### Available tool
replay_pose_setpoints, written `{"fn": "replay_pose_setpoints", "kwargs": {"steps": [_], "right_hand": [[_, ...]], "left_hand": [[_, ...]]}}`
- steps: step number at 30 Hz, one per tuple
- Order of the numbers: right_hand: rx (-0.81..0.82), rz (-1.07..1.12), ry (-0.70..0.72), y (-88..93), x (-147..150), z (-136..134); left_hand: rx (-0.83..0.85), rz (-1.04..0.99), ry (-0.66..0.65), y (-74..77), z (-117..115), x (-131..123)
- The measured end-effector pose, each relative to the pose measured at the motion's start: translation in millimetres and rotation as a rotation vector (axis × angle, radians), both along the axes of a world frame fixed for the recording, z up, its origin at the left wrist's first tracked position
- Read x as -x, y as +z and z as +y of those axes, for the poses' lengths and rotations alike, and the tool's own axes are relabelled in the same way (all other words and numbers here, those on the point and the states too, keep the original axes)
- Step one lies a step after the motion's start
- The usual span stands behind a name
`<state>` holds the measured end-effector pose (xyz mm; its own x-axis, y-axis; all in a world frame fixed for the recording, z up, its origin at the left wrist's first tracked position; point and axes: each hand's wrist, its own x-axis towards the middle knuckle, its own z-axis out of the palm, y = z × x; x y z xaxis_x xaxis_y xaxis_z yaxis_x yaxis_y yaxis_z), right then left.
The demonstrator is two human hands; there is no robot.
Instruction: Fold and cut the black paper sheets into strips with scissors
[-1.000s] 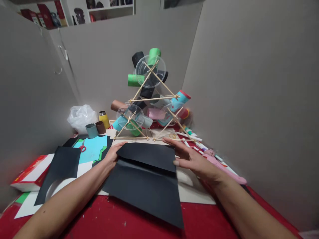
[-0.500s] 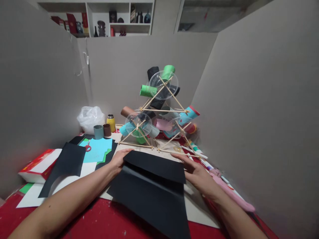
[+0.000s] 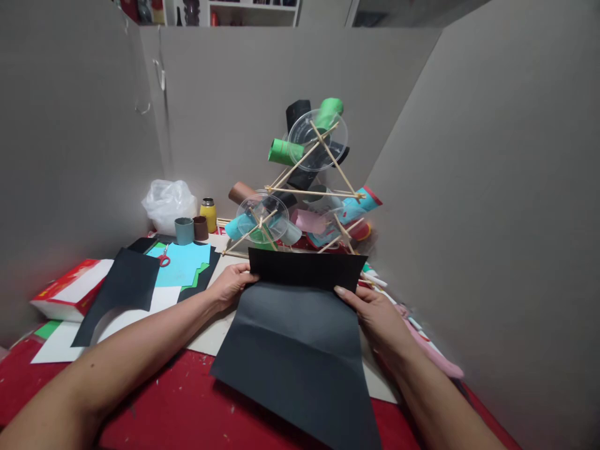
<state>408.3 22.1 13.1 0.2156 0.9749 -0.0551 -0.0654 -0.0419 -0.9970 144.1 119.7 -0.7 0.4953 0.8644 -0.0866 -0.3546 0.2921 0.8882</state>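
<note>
Gripping a creased black paper sheet (image 3: 300, 331) in left hand (image 3: 229, 284) and right hand (image 3: 382, 315) above the red worktop (image 3: 178, 406) toward its near edge, hiding most fingertips and the rightmost stick frame's (image 3: 344, 234) foot, with bottom corner cropped.

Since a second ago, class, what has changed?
The top flap of the black sheet, earlier folded over it, now stands up. The right hand has its thumb further over the front. The left hand still holds the left edge; the scissors stayed put.
</note>
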Motion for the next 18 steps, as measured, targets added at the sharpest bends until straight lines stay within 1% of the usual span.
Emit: {"fn": "replay_pose_setpoints", "kwargs": {"steps": [3,6,11,13,15,18], "right_hand": [[0.017,0.049,0.031,-0.7,0,0],[-0.002,0.02,0.086,-2.1,-2,1],[-0.142,-0.106,0.161,-0.9,-5,1],[-0.173,-0.145,0.174,1.4,-6,1],[-0.186,-0.175,0.173,4.0,-6,1],[-0.175,-0.163,0.139,7.6,-7,1]], "left_hand": [[-0.022,-0.012,-0.029,2.2,-1,0],[-0.041,-0.01,-0.03,6.0,-3,-1],[-0.133,0.043,0.033,13.8,-4,0],[-0.169,0.058,0.049,17.8,-5,0],[-0.198,0.088,0.038,22.7,-7,0],[-0.314,0.167,0.054,31.2,-12,0]]}}
